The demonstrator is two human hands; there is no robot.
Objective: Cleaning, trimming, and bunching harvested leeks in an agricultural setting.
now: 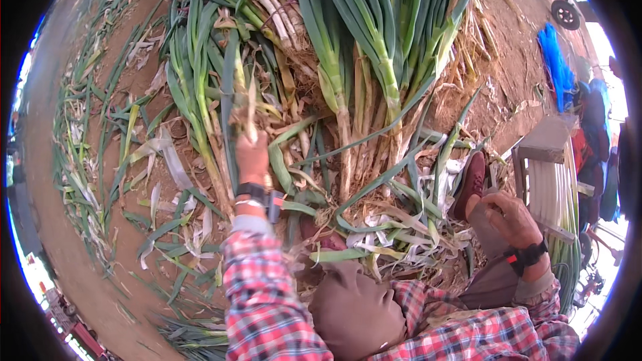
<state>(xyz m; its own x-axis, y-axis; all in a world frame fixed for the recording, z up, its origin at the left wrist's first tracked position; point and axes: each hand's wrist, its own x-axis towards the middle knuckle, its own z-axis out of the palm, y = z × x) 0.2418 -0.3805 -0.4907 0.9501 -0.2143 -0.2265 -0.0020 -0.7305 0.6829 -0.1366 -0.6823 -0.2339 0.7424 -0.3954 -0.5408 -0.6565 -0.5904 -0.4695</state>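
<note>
One broad stretch of brown ground (511, 40) lay under everything before you. On it, the long green onions (388, 20) made a large heap ahead of you, filling the upper middle of the view; most had their green tops pointing away from you and their pale, root-bearing ends toward your feet. Loose leaves and peelings (177, 167) littered the soil to the left of the heap and around your shoes. Your checked shirt (264, 287) covered both arms, the left one reaching forward and the right one bent near your leg. Off to the right stood a small wooden bench (545, 140), with a blue sheet (555, 63) beyond it and black wheels (566, 15) farther off. A dark red shoe (470, 184) showed just beyond your right hand (511, 217). That hand was near your right leg, fingers loosely bent; you could not tell whether they enclosed anything. Your left hand (251, 157) was at the near left part of the heap, its fingers apparently curled. A pale stalk (251, 103) stuck up just past them, though blur hid whether they gripped it or merely touched it. A dark wristband (253, 192) circled your left wrist, and a black watch (528, 257) your right.
</note>
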